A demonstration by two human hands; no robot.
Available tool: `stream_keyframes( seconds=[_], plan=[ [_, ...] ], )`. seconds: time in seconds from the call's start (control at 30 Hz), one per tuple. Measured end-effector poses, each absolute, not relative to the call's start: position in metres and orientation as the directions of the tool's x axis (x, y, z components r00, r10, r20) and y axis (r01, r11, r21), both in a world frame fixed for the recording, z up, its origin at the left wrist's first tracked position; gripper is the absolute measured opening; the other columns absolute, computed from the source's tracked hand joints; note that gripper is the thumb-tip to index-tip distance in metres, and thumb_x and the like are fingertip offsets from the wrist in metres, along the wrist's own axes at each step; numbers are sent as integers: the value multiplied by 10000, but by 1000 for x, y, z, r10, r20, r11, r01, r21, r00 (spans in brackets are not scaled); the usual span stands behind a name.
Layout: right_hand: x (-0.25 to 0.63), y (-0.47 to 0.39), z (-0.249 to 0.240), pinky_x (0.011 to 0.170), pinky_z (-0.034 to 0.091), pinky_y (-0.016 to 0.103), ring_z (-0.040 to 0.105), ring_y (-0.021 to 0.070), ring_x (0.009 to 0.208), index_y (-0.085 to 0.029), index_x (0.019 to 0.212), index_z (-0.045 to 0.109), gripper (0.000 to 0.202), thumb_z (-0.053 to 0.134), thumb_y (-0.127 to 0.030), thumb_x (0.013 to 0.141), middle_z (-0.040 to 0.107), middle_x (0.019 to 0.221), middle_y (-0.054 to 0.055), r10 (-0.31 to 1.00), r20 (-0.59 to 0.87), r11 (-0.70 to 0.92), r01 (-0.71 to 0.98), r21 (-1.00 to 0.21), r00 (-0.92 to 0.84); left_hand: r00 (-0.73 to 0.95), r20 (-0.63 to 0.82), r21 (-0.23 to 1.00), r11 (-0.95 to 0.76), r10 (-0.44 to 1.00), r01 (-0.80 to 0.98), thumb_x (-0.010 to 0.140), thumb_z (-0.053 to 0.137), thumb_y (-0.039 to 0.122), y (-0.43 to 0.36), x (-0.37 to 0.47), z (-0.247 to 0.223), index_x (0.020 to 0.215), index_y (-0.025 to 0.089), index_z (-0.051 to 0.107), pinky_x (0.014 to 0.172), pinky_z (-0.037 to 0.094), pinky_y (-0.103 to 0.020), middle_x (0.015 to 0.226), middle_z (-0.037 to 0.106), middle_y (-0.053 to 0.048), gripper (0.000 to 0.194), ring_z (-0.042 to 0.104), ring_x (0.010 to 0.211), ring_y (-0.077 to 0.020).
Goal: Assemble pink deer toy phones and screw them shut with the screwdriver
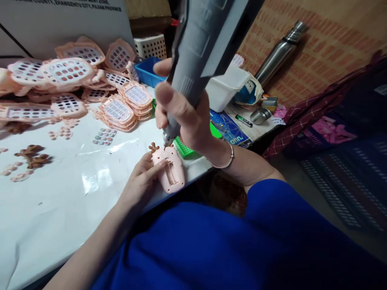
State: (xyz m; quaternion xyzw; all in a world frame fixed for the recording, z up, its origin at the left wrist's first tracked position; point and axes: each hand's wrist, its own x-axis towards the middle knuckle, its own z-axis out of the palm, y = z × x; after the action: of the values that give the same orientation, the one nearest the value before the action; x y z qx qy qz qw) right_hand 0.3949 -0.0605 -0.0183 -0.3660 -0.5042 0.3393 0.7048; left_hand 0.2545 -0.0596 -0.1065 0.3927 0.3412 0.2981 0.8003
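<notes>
The grey electric screwdriver point(199, 52) is cut off by the top edge; its bit tip is hidden behind the right hand point(187, 117). Box lettering point(87, 5) is cropped.

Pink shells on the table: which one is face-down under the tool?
The pink shell at the table's near edge, steadied by the left hand. It shows its plain back under the grey power screwdriver; the stacked shells show button holes.

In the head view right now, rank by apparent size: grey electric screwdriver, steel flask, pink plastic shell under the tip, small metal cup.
1. Grey electric screwdriver, though nearness to the camera inflates it.
2. Steel flask.
3. Pink plastic shell, roughly comparable to the flask, unsure.
4. Small metal cup.
</notes>
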Motion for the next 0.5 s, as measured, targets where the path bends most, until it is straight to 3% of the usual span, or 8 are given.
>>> stream_keyframes(
  seconds=[0.1, 0.23, 0.33, 0.5],
  plan=[
    [381, -67, -23, 565, 421, 277, 502, 123, 547, -256, 993, 559, 335, 818, -339, 798, 479, 597, -96, 895, 416, 440, -175, -881, 160, 615, -290, 834, 508, 734, -213, 596, 941, 374, -60, 255, -102, 979, 201, 677, 874, 601, -369, 964, 785, -69, 496, 750, 982, -282],
    [379, -60, -38, 557, 409, 263, 461, 86, 545, -224, 771, 455, 373, 810, -332, 800, 459, 601, -82, 913, 396, 408, -164, -898, 104, 636, -260, 840, 495, 726, -221, 604, 935, 388, -61, 256, -99, 971, 205, 676, 878, 597, -386, 963, 784, -76, 485, 743, 1012, -301],
    [379, -56, -44, 562, 425, 263, 456, 86, 573, -227, 766, 450, 384, 787, -405, 807, 464, 652, -69, 933, 354, 358, -80, -930, 59, 626, -266, 843, 492, 733, -218, 590, 921, 365, -60, 256, -102, 932, 196, 678, 888, 598, -412, 951, 781, -80, 453, 741, 1002, -311],
    [375, -58, -47, 707, 497, 305, 490, 121, 701, -239, 684, 459, 455, 884, -397, 655, 502, 706, -48, 944, 303, 279, 169, -945, 131, 611, -263, 858, 470, 747, -206, 561, 913, 360, -59, 256, -104, 816, 207, 671, 829, 611, -427, 831, 767, -60, 383, 749, 906, -321]
  ],
)
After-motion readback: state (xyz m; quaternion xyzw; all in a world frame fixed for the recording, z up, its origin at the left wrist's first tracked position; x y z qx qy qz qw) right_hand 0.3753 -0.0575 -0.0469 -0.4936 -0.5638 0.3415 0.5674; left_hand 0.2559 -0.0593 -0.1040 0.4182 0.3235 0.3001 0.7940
